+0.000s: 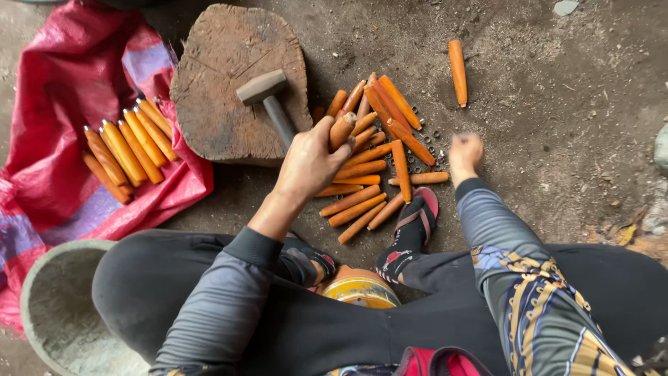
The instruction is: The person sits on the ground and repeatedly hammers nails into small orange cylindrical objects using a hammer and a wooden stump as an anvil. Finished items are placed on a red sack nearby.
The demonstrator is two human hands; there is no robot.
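Note:
My left hand (309, 163) grips one orange wooden handle (342, 129), lifted just above a loose pile of like handles (369, 174) on the dirt floor. My right hand (465, 154) reaches down to the ground at the pile's right edge, fingers bunched among small metal rings (423, 159); what it pinches is hidden. A hammer (268, 97) with a grey head lies on a round wooden block (233, 83) just left of my left hand.
Several finished handles with metal tips (129, 150) lie in a row on a red plastic sack (62, 104) at left. A single handle (457, 72) lies apart at the top. A grey basin (59, 313) sits lower left. My sandalled foot (416, 226) rests below the pile.

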